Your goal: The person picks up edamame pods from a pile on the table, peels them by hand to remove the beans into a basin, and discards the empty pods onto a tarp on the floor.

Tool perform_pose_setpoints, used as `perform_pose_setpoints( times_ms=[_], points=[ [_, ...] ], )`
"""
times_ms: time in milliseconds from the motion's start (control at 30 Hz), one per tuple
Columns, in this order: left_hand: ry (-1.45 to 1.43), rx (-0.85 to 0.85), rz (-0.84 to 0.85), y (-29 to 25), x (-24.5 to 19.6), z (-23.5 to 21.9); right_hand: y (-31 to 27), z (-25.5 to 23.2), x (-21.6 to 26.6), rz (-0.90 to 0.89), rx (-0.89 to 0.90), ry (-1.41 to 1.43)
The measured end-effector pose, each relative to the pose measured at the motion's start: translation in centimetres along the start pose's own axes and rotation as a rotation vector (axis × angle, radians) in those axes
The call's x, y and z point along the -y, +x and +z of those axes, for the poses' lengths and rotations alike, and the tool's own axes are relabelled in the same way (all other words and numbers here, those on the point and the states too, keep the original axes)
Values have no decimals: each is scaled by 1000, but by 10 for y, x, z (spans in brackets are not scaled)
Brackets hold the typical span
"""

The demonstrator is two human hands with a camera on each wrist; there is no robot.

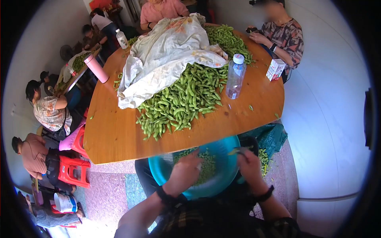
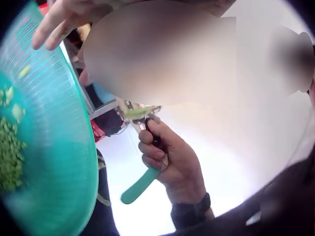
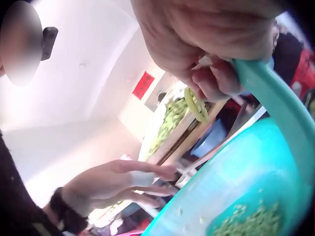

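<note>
Over a turquoise plastic basket [image 1: 158, 172], my left hand [image 1: 184, 170] has its fingers stretched out and holds nothing; in the right wrist view a pale band wraps one finger. My right hand [image 1: 251, 170] is above the basket's right side. It grips a tool with a curved green handle [image 2: 140, 187], its working end partly hidden by the fingers. A green bean pod [image 2: 138, 114] is at the top of that fist, and also shows beyond the fingers in the right wrist view. Shelled green beans [image 3: 251, 223] lie in the basket's bottom.
A wooden table [image 1: 115, 139] stands ahead, bearing a heap of pods [image 1: 178, 103] under a stained white cloth [image 1: 166, 47]. A clear bottle [image 1: 236, 81], a small carton [image 1: 275, 69] and a pink flask [image 1: 96, 68] stand there. People sit around; red stools [image 1: 74, 170] are left.
</note>
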State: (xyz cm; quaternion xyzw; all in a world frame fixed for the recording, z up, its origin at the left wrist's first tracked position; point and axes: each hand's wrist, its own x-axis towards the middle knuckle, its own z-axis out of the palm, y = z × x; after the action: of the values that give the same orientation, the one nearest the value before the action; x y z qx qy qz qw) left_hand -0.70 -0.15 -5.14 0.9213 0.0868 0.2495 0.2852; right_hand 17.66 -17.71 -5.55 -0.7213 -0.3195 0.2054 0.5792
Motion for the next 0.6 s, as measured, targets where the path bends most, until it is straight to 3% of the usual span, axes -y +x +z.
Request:
perform_pose_setpoints(
  times_ms=[67, 100, 167, 300, 367, 467, 567, 600],
  points=[
    [65, -110, -351, 21, -27, -34, 3, -42, -31, 77, -75, -221],
    [66, -110, -353, 31, -20, -41, 4, -57, -26, 106, -135, -322],
    [169, -292, -483, 53, -5, -53, 4, -76, -29, 142, -190, -320],
    [293, -376, -467, 73, 32, -41, 3, -74, -31, 110, -184, -268],
    [227, -373, -453, 72, 37, -41, 1, -60, -28, 141, -55, -178],
    [223, -355, -419, 65, 22, -43, 5, -26, 10, -2, 98, -14],
    [59, -249, -481, 56, -19, -39, 18, 7, 57, 142, 337, 173],
    [-3, -246, -355, 51, -27, -34, 22, 15, 67, 197, 432, 268]
  ],
)
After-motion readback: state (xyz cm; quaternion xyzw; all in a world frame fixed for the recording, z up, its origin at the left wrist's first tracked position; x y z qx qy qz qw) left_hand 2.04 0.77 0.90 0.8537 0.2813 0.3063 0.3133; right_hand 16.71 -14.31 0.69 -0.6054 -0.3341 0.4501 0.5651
